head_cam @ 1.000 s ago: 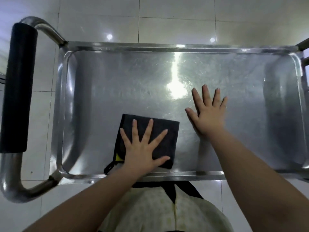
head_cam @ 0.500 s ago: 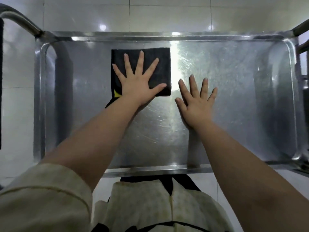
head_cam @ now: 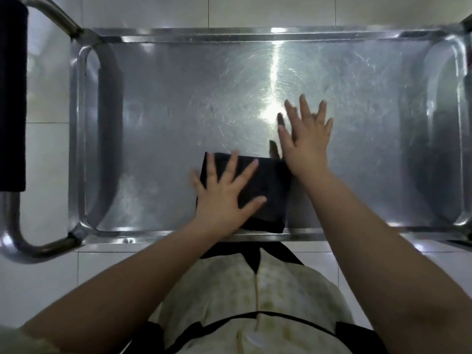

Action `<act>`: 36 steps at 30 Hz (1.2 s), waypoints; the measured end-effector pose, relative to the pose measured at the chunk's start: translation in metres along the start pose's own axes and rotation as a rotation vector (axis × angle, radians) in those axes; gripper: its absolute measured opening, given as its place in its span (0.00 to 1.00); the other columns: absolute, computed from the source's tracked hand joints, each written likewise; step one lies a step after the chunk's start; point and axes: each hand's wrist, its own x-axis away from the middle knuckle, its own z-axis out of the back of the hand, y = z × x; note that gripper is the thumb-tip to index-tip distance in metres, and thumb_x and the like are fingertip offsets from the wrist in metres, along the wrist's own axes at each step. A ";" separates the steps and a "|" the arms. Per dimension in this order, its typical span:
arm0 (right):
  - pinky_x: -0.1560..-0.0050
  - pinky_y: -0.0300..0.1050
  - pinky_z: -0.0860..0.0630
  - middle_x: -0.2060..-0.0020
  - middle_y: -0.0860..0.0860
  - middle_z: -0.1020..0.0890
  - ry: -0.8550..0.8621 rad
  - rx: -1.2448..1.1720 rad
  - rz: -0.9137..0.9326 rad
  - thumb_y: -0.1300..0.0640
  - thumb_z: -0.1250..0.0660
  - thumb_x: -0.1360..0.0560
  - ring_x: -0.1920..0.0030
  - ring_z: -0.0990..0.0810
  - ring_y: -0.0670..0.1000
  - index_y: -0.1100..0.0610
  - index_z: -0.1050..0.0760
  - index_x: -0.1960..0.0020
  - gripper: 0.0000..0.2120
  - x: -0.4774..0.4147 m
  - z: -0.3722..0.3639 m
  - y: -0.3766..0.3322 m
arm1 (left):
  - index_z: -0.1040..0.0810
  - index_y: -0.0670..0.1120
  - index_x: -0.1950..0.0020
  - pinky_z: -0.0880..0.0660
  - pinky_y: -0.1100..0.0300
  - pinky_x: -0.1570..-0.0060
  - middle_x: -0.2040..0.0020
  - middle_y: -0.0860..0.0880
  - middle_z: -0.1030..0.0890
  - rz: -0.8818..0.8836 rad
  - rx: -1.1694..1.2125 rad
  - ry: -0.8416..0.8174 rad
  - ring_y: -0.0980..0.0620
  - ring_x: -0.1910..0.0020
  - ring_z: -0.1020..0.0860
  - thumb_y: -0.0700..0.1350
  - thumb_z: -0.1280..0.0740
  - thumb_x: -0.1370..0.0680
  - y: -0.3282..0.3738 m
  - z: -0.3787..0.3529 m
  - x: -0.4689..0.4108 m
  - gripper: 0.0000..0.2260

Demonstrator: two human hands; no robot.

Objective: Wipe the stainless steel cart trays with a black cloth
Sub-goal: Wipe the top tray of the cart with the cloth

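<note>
The left hand, fingers spread flat, presses the black cloth at lower centre, by the cart tray's near rim. The right hand, open and blurred, seems braced alongside. Mid-wipe, I judge; next comes an even push toward unwiped steel.

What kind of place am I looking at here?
Likely a commercial kitchen or similar service area, not certain: a stainless steel cart tray with a black-padded push handle, on a white tiled floor.
</note>
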 end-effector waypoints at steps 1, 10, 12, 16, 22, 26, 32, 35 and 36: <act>0.25 0.65 0.60 0.22 0.51 0.41 0.024 0.019 0.054 0.45 0.45 0.18 0.22 0.55 0.62 0.48 0.37 0.24 0.24 0.014 -0.004 -0.012 | 0.62 0.72 0.26 0.81 0.40 0.38 0.21 0.58 0.63 0.037 -0.001 0.061 0.44 0.26 0.72 0.75 0.56 0.26 -0.015 0.011 -0.006 0.31; 0.26 0.67 0.57 0.21 0.47 0.45 -0.206 0.398 0.392 0.36 0.50 0.20 0.22 0.53 0.65 0.42 0.47 0.21 0.29 0.100 -0.039 -0.003 | 0.58 0.64 0.22 0.65 0.29 0.31 0.19 0.53 0.60 0.148 -0.164 0.033 0.41 0.22 0.64 0.64 0.55 0.19 -0.091 0.036 -0.069 0.26; 0.26 0.68 0.55 0.22 0.48 0.43 -0.195 0.425 0.397 0.36 0.51 0.20 0.22 0.51 0.64 0.43 0.47 0.21 0.29 0.100 -0.018 0.043 | 0.60 0.65 0.22 0.65 0.29 0.31 0.20 0.55 0.61 0.158 -0.156 0.022 0.41 0.22 0.64 0.65 0.57 0.19 -0.092 0.033 -0.069 0.26; 0.27 0.70 0.54 0.23 0.51 0.40 -0.203 0.484 0.375 0.37 0.52 0.20 0.23 0.49 0.64 0.44 0.46 0.22 0.29 0.101 0.015 0.095 | 0.61 0.64 0.22 0.64 0.27 0.32 0.19 0.53 0.61 0.157 -0.184 0.041 0.41 0.22 0.63 0.64 0.58 0.19 -0.083 0.029 -0.068 0.26; 0.29 0.74 0.57 0.21 0.48 0.47 -0.253 0.466 0.541 0.31 0.51 0.23 0.22 0.54 0.64 0.43 0.49 0.21 0.34 0.103 -0.027 0.007 | 0.60 0.64 0.22 0.63 0.27 0.32 0.19 0.53 0.60 0.153 -0.157 0.060 0.41 0.22 0.64 0.63 0.56 0.18 -0.083 0.029 -0.066 0.26; 0.28 0.72 0.59 0.21 0.48 0.47 -0.267 0.433 0.612 0.30 0.48 0.24 0.22 0.54 0.63 0.43 0.48 0.21 0.36 0.108 -0.060 -0.050 | 0.60 0.64 0.22 0.64 0.27 0.33 0.19 0.53 0.61 0.135 -0.162 0.044 0.42 0.22 0.65 0.64 0.55 0.18 -0.089 0.030 -0.066 0.26; 0.26 0.66 0.51 0.22 0.48 0.41 -0.174 0.426 0.459 0.32 0.45 0.25 0.23 0.44 0.61 0.43 0.43 0.22 0.35 0.108 -0.015 0.035 | 0.59 0.64 0.22 0.68 0.27 0.34 0.20 0.53 0.62 0.125 -0.134 0.010 0.42 0.23 0.66 0.65 0.55 0.19 -0.087 0.034 -0.067 0.27; 0.26 0.67 0.50 0.23 0.51 0.40 -0.186 0.493 0.381 0.33 0.47 0.25 0.23 0.44 0.64 0.44 0.46 0.22 0.35 0.107 0.023 0.101 | 0.54 0.63 0.21 0.68 0.27 0.34 0.19 0.54 0.60 0.115 -0.090 0.031 0.42 0.22 0.64 0.60 0.51 0.18 -0.075 0.036 -0.073 0.25; 0.27 0.68 0.50 0.23 0.52 0.40 -0.202 0.510 0.365 0.33 0.48 0.25 0.23 0.45 0.65 0.44 0.46 0.22 0.35 0.107 0.030 0.109 | 0.52 0.63 0.21 0.67 0.26 0.34 0.19 0.55 0.59 0.088 -0.097 0.042 0.43 0.22 0.63 0.58 0.50 0.18 -0.068 0.037 -0.076 0.25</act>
